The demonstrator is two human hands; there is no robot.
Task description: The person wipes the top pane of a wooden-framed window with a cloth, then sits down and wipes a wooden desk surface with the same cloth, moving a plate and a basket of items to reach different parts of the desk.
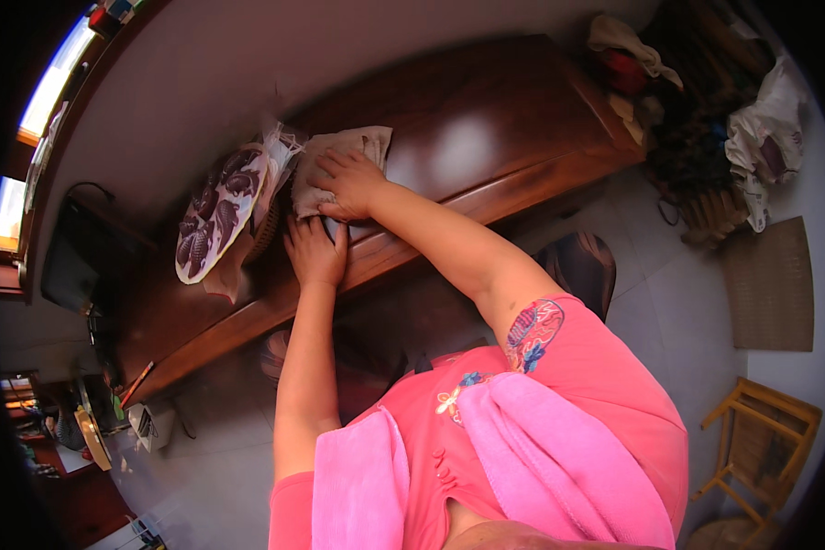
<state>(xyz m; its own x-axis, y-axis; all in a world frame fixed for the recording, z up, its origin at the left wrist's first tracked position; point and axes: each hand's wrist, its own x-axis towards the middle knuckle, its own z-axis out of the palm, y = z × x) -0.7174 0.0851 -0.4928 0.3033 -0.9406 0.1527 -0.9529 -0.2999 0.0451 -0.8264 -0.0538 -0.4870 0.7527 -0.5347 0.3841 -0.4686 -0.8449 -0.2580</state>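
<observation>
A long dark wooden table (481, 110) with a glossy top runs across the view. My right hand (350, 184) lies flat on a beige cloth (347, 141), fingers spread over it. Just below the cloth's near edge, my left hand (318, 251) rests palm down by the table's front edge, its fingertips touching or close to the cloth. To the left of both hands stands a basket (265, 230), largely covered by a round white piece with dark fish-like shapes (220, 206). Clear plastic wrap (282, 151) lies between it and the cloth.
A dark monitor-like object (75, 254) stands at the table's left end. Patterned seats (581, 265) sit under the front edge. Piled items and a white plastic bag (770, 137) are at the upper right. A wooden chair (763, 440) lies at the lower right.
</observation>
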